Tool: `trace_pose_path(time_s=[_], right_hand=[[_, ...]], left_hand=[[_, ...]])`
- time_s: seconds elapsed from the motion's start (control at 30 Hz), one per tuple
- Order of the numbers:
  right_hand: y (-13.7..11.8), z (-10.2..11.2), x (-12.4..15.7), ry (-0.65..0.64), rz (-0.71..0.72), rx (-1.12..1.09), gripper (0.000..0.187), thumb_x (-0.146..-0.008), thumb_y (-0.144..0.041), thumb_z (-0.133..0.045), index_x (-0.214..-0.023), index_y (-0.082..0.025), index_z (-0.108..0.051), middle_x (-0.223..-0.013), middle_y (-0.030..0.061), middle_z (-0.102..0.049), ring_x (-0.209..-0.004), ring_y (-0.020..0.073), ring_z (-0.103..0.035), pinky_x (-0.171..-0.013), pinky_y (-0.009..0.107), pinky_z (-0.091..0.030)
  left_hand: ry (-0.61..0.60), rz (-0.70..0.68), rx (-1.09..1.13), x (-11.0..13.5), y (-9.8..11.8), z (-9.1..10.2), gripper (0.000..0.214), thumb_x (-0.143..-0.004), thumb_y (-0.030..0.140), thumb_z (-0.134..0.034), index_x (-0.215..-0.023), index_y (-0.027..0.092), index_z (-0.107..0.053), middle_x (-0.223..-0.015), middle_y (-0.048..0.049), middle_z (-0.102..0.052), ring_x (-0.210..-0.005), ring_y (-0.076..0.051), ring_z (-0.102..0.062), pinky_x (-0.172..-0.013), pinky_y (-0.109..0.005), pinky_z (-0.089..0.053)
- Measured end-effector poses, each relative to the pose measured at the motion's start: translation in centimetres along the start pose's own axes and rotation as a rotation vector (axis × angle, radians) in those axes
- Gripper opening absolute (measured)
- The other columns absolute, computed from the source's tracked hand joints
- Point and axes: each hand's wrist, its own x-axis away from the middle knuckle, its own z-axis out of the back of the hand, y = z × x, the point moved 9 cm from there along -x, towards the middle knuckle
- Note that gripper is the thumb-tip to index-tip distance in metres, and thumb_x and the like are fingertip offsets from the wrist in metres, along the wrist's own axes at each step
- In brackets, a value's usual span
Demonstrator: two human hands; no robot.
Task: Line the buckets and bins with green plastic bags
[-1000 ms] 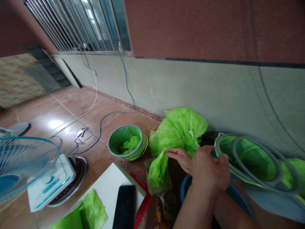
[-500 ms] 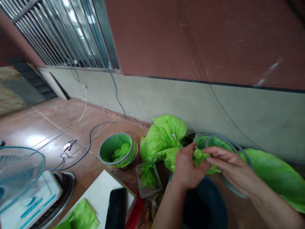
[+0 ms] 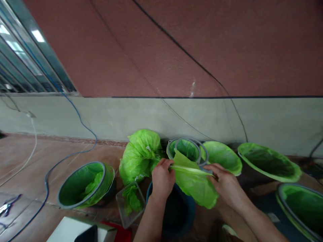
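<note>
The left hand (image 3: 163,179), right hand (image 3: 223,178) and both forearms (image 3: 149,220) are bare; the fingers (image 3: 165,164) seem slim, though blur hides detail.

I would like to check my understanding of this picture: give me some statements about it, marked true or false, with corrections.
1. The left hand and the right hand both hold the thin green sheet. True.
2. The clear container is empty. False: green pieces lie in it.
3. A blue cable runs down the wall onto the floor. True.
4. The barred window is at upper right. False: it is at upper left.
</note>
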Motion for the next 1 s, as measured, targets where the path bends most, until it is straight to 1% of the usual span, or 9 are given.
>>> trace_pose_path(time_s=[0.1, 0.23, 0.37, 0.5, 0.7, 0.77, 0.83, 0.9, 1.0], right_hand=[[1.8, 1.7, 2.1, 0.145, 0.013, 0.113, 0.026, -0.082, -0.019, -0.044, -0.093, -0.021, -0.067, -0.097, 0.0061, -0.069, -0.091, 0.0204, -0.065, -0.086, 0.035, -0.051], [3.7, 5.9, 4.1, 0.311, -0.089, 0.229, 0.022, -0.088, -0.028, -0.045, -0.089, -0.02, -0.066, -0.089, 0.0061, -0.069, -0.085, 0.0216, -0.064, -0.08, 0.035, -0.05], [4.3, 9.6, 5.6, 0.459, -0.167, 0.201, 0.022, -0.088, -0.033, -0.045, -0.09, -0.019, -0.062, -0.089, 0.0069, -0.068, -0.082, 0.0215, -0.064, -0.076, 0.033, -0.048], [6.2, 11.3, 6.7, 0.527, -0.329, 0.098, 0.027, -0.09, -0.035, -0.041, -0.1, -0.018, -0.058, -0.084, 0.0057, -0.069, -0.066, 0.0189, -0.063, -0.063, 0.03, -0.046], [7.8, 12.9, 6.6, 0.594, -0.287, 0.048, 0.028, -0.086, -0.037, -0.047, -0.095, -0.018, -0.065, -0.094, 0.0081, -0.07, -0.083, 0.0212, -0.065, -0.079, 0.034, -0.049], [8.3, 12.9, 6.3, 0.6, -0.275, 0.024, 0.03, -0.086, -0.038, -0.048, -0.097, -0.017, -0.066, -0.098, 0.0089, -0.069, -0.087, 0.022, -0.065, -0.082, 0.036, -0.049], [9.0, 12.4, 6.1, 0.588, -0.3, -0.019, 0.031, -0.085, -0.039, -0.049, -0.1, -0.018, -0.067, -0.1, 0.0093, -0.07, -0.089, 0.0222, -0.065, -0.083, 0.037, -0.05], [9.8, 11.6, 5.8, 0.567, -0.34, -0.081, 0.033, -0.085, -0.04, -0.05, -0.103, -0.017, -0.066, -0.101, 0.0096, -0.07, -0.087, 0.0219, -0.065, -0.083, 0.037, -0.05], [10.4, 10.8, 5.6, 0.581, -0.382, -0.122, 0.036, -0.084, -0.044, -0.051, -0.101, -0.016, -0.067, -0.1, 0.0102, -0.07, -0.086, 0.0219, -0.065, -0.082, 0.037, -0.05]], left_hand=[[0.058, -0.016, -0.098, 0.3, 1.4, -0.8, 0.038, -0.068, 0.002, -0.048, -0.094, 0.021, -0.067, -0.098, -0.0038, -0.067, -0.09, -0.018, -0.064, -0.084, -0.03, -0.05], [0.166, -0.056, -0.129, 0.8, 2.7, -1.1, 0.035, -0.067, 0.003, -0.048, -0.092, 0.02, -0.065, -0.1, -0.0056, -0.066, -0.094, -0.02, -0.063, -0.087, -0.032, -0.05], [0.237, -0.06, -0.136, 1.1, 2.7, -0.9, 0.036, -0.068, 0.007, -0.048, -0.098, 0.017, -0.064, -0.097, -0.008, -0.066, -0.092, -0.023, -0.063, -0.086, -0.036, -0.051], [0.256, -0.016, -0.073, 0.7, 1.7, -0.7, 0.034, -0.068, 0.01, -0.047, -0.097, 0.017, -0.065, -0.094, -0.0074, -0.068, -0.087, -0.021, -0.064, -0.084, -0.035, -0.052], [0.267, 0.012, 0.028, 0.0, 1.3, -0.3, 0.03, -0.064, 0.011, -0.048, -0.087, 0.018, -0.066, -0.087, -0.005, -0.068, -0.081, -0.019, -0.063, -0.079, -0.031, -0.051], [0.231, 0.067, 0.073, -0.1, 1.0, -0.6, 0.027, -0.064, 0.012, -0.05, -0.086, 0.017, -0.066, -0.084, -0.0039, -0.068, -0.078, -0.018, -0.063, -0.076, -0.029, -0.05], [0.131, 0.127, 0.153, -0.3, 0.7, -1.8, 0.02, -0.067, 0.016, -0.054, -0.083, 0.017, -0.066, -0.077, -0.0017, -0.068, -0.072, -0.017, -0.063, -0.071, -0.028, -0.049], [-0.027, 0.18, 0.295, -0.1, 0.7, -4.0, 0.014, -0.07, 0.023, -0.059, -0.08, 0.017, -0.067, -0.07, 0.0005, -0.067, -0.065, -0.015, -0.061, -0.065, -0.026, -0.049], [-0.285, 0.251, 0.632, 0.6, 1.7, -7.6, 0.025, -0.067, 0.033, -0.07, -0.084, 0.014, -0.069, -0.073, 0.0005, -0.069, -0.065, -0.015, -0.062, -0.064, -0.027, -0.05]])
